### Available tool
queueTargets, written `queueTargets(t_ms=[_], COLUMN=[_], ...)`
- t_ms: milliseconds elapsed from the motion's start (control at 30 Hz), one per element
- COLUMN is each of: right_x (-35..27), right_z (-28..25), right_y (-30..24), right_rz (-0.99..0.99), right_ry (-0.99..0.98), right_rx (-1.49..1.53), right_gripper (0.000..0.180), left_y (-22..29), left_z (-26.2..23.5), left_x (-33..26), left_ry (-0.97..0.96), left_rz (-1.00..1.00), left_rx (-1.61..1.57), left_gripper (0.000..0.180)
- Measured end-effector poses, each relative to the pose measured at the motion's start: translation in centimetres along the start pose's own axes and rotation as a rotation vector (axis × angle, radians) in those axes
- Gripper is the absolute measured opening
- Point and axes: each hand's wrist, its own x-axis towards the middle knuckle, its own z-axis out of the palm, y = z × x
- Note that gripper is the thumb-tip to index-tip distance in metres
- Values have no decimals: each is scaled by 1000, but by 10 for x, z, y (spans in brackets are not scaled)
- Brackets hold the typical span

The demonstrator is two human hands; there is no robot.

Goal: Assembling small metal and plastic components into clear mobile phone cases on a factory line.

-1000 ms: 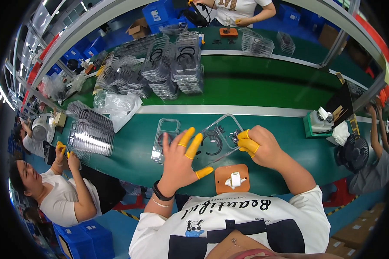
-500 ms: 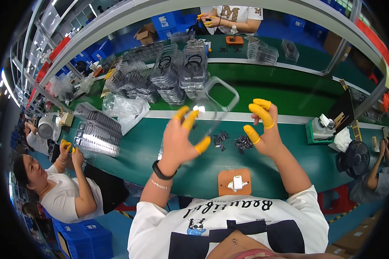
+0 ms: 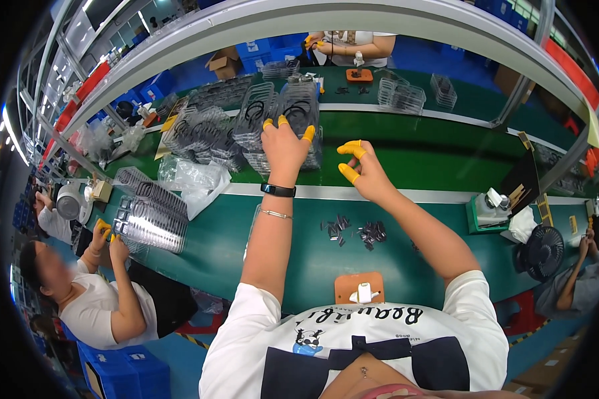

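My left hand (image 3: 285, 147), with yellow finger cots and a black wristband, reaches far forward. It grips a clear plastic tray (image 3: 298, 110) lying on top of a stack of such trays that hold black rings. My right hand (image 3: 361, 169), also with yellow finger cots, hovers just right of that stack with fingers apart and nothing in it. Small black parts (image 3: 356, 231) lie scattered on the green table (image 3: 313, 259) below my forearms. An orange block with a white piece (image 3: 359, 290) sits near my chest.
More tray stacks (image 3: 206, 130) stand to the left, beside a crumpled plastic bag (image 3: 190, 176). A co-worker at the left (image 3: 106, 229) handles a tray stack (image 3: 150, 216). Another person works across the table (image 3: 349, 46). A white device (image 3: 492, 203) and a small fan (image 3: 542, 253) sit at right.
My left hand carried the clear tray up from the near table and forward onto the stack. My right hand let go of it and followed alongside, empty.
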Motion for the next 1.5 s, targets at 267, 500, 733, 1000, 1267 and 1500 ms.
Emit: queueTargets(t_ms=[267,500,733,1000,1267,1500], right_x=[65,147,194,211,231,182], right_z=[38,59,83,109,77,65], right_y=[60,161,194,215,288,199], right_rz=[348,541,361,183,370,617], right_ry=[-40,179,-20,-88,-74,-88], right_rx=[336,358,143,120,235,255], right_gripper=[41,39,79,51,46,43], left_y=[-28,-20,-15,-13,19,-17], left_z=[26,45,54,77,89,86], left_x=[-51,-70,-75,-71,-58,-64], left_ry=[128,-159,-151,-27,-120,-113], left_rz=[-421,-1090,-1048,-1218,-1218,-1211], left_rx=[-781,-1799,-2024,-1948,-1993,-1920], left_gripper=[70,81,92,77,69,61])
